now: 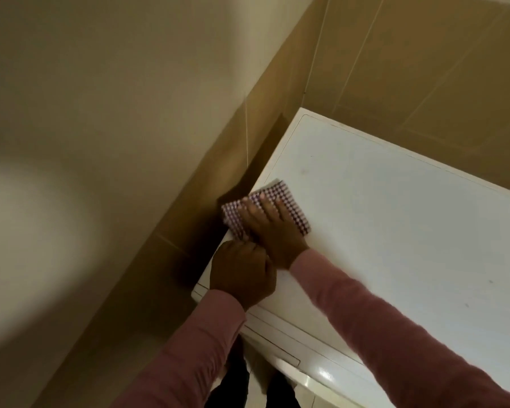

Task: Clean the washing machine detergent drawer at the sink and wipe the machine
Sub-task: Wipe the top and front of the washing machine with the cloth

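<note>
A purple-and-white checked cloth (pixel 233 218) lies at the left edge of the white washing machine (pixel 395 231) top, centre frame, pressed flat under the right hand (pixel 274 228), fingers straight and spread. The left hand (pixel 242 275) rests just below it, fingers curled toward the cloth; whether it grips anything cannot be told. A beige tiled wall (pixel 424 69) fills the upper frame.

white washing machine top (pixel 395 219) carries a checked cloth (pixel 274 189).
</note>
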